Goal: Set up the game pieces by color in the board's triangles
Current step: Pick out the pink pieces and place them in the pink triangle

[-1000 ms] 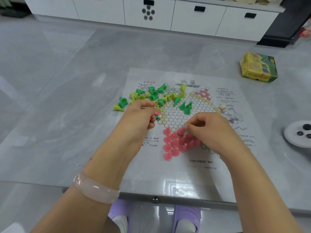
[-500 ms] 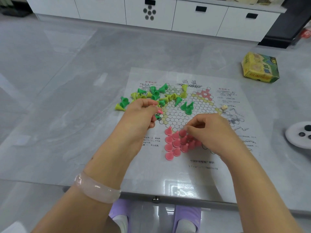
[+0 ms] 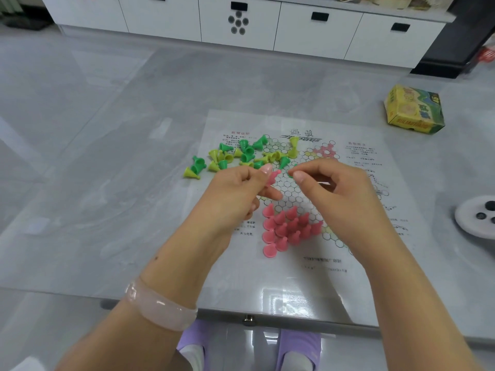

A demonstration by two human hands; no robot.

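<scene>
Grey glossy table [image 3: 107, 156] carries the paper game board [image 3: 356, 263]. Left hand [image 3: 235, 194] pinches a pink piece [image 3: 273, 177] above the board's middle; right hand [image 3: 334, 191], fingertips pinched, possibly on a green piece, cannot tell. Pink pieces [image 3: 286, 228] stand clustered just near of both hands.

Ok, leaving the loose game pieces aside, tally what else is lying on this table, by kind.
paper game board: 1
yellow-green box: 1
white dish, partly cut off by the picture's edge: 1
Total: 3
</scene>
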